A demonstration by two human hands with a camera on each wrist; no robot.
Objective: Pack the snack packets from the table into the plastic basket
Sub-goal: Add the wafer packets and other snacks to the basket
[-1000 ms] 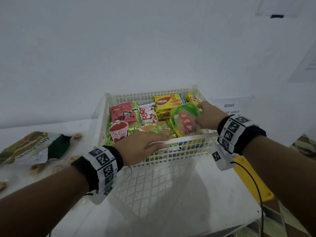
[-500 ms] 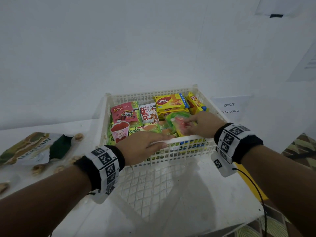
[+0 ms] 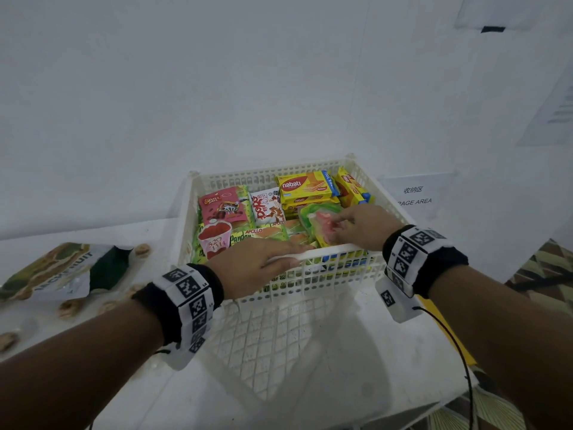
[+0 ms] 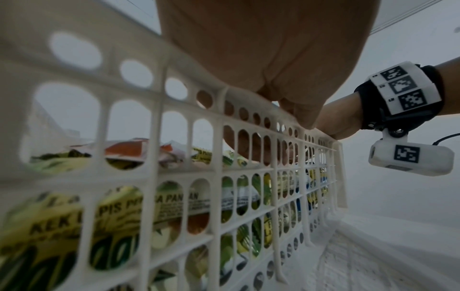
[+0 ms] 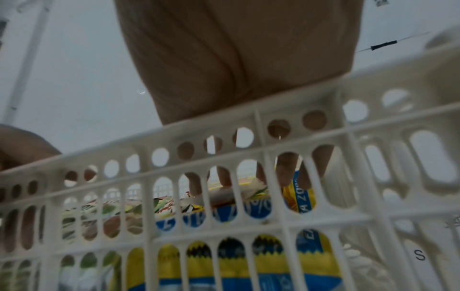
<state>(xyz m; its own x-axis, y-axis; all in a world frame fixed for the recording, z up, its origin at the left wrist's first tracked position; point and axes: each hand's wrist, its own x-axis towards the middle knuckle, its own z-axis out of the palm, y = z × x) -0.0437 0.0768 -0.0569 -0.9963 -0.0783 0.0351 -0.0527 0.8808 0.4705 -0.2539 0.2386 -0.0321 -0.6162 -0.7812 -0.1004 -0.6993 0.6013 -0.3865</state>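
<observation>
The left hand (image 3: 257,265) clasped the near rim of the plastic basket (image 3: 338,254), apparently to steady it. The right hand (image 3: 362,228) pinched a green packet (image 3: 316,218), pressing it among packets at the basket's near right, evidently seating it.

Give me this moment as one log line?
left hand: grips basket rim | right hand: pressing green packet into basket | jackfruit bag: on table
</observation>
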